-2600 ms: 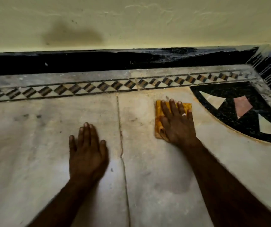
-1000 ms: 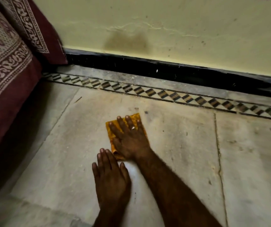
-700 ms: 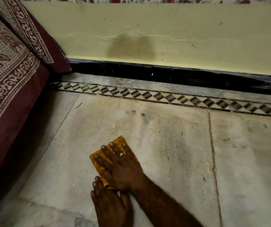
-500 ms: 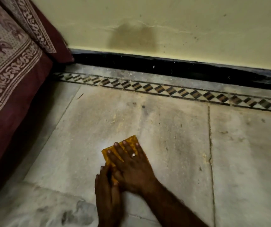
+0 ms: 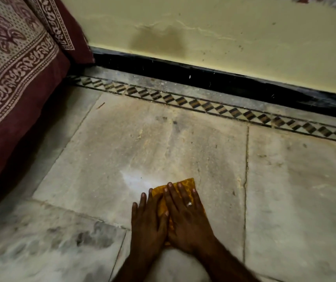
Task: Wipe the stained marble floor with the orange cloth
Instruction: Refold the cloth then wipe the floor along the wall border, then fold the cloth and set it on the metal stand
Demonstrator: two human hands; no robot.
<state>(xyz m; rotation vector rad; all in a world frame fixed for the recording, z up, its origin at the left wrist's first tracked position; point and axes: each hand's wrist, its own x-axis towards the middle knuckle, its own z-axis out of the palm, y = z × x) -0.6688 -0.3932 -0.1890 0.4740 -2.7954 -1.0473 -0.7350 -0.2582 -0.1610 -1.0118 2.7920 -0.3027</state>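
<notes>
Orange cloth (image 5: 185,185) lengthwise toward wall (image 5: 244,37)

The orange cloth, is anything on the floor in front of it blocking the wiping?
Nothing visible does. The orange cloth lies flat under the right hand and left hand; the marble floor ahead shows only stains.

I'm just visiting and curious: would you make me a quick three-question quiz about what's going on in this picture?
1. True or false: both hands rest on the orange cloth.
2. Which hand wears the ring? A) left hand B) right hand
3. What patterned fabric thing lies at the far left?

Key
1. True: the left hand and right hand press flat on it, fingers spread.
2. B
3. A maroon printed bedcover, beside the marble floor.
</notes>
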